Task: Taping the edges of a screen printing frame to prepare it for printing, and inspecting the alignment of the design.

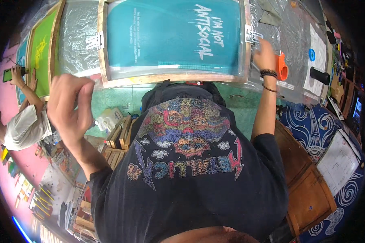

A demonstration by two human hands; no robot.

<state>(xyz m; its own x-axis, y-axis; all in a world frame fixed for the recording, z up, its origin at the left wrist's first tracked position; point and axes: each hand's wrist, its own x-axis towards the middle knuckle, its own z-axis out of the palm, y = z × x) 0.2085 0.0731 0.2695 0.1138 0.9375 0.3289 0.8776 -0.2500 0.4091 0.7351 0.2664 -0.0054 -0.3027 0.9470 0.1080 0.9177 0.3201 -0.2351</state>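
Observation:
A wooden-framed screen with teal mesh and white lettering lies ahead of me, held by metal clamps at both sides. My left hand is raised below its lower left corner, fingers curled; whatever they may hold is hidden. Beside the right clamp, my right hand has bent fingers at the metal fitting, and I cannot make out what they grip. An orange plastic object sits just right of that hand, with a black cylinder farther right.
At far left another person works at a green screen holding a small device. A blue tape roll rests on the plastic-covered table. Below are wooden crates, a jug and brown boards on patterned cloth.

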